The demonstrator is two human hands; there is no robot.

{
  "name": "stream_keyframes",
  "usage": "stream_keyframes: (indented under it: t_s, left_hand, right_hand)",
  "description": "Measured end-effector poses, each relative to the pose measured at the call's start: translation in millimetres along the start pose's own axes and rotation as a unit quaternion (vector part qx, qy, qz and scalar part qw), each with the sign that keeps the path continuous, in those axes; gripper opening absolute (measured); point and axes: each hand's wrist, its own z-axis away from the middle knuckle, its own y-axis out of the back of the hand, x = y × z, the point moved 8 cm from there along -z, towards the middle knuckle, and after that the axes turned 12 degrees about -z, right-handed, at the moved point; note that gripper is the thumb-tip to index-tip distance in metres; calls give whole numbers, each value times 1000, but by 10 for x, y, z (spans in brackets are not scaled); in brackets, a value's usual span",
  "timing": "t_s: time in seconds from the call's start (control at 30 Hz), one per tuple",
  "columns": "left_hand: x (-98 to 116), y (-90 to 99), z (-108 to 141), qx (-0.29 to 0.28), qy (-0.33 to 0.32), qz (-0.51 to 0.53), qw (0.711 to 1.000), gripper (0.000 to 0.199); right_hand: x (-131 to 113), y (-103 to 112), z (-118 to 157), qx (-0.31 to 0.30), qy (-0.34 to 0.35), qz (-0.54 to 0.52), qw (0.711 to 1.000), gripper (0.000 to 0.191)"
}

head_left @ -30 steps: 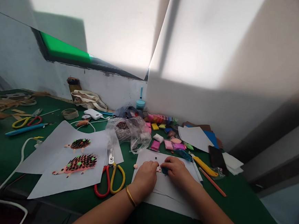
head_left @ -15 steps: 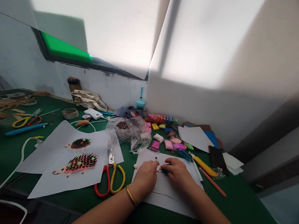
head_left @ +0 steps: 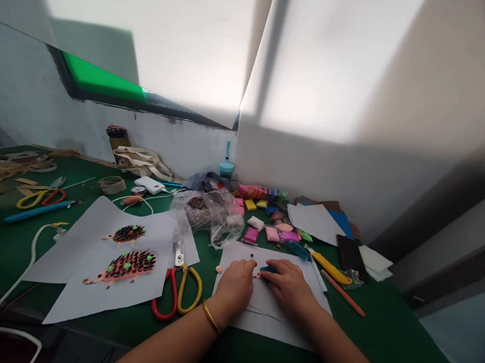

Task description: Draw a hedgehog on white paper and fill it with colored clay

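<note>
On a sheet of white paper (head_left: 237, 250), my left hand (head_left: 234, 286) has its fingers drawn together beside a small peach clay piece with dark spots (head_left: 256, 274). What its fingertips hold, if anything, is hidden. My right hand (head_left: 288, 286) comes in from the other side, fingers bent around a small dark blue piece (head_left: 268, 269) close to the peach clay. Its exact kind is too small to tell. A tiny dark ball (head_left: 252, 255) lies above the hands on the paper. A peach clay ball (head_left: 219, 269) is left of my left hand.
Red-and-yellow scissors (head_left: 177, 288) lie left of my hands, beside paper with two hedgehog figures (head_left: 129, 266). Behind are a plastic bag (head_left: 223, 216) and coloured clay packets (head_left: 250, 235). A yellow cutter (head_left: 332, 268), an orange stick (head_left: 343, 293) and a phone (head_left: 351, 252) lie right.
My right hand has lowered its raised fingers and closed in slightly around the blue piece. My left hand stays nearly in place. The whole view has shifted slightly.
</note>
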Motion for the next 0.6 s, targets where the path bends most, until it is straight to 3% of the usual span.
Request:
stream_keyframes:
  t_s: [0.4,0.6]
  left_hand:
    - [43,33,9,-11,-12,1,1000,37]
    - [53,-4,0,-10,-33,-1,999,41]
  right_hand:
    - [10,46,97,51,7,-39,998,42]
    - [69,106,32,92,3,-60,994,21]
